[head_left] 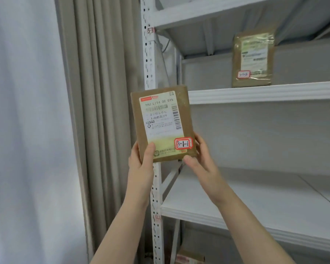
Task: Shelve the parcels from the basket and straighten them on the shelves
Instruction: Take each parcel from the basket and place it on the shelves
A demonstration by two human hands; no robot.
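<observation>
A brown cardboard parcel (161, 122) with a white shipping label and a red-edged sticker reading 3-1-1 is held upright in front of the shelf's left post. My left hand (141, 161) grips its lower left corner, thumb on the front. My right hand (200, 159) grips its lower right corner. A second brown parcel (252, 60) with a label and a small red-edged sticker stands upright against the back of the upper shelf (265, 93). The basket is out of view.
The white perforated post (149, 54) carries a tag reading 3-1 near the top. A lower white shelf (255, 202) lies below my right arm. Beige curtains (95, 111) hang to the left. Another parcel (189, 259) shows at the bottom edge.
</observation>
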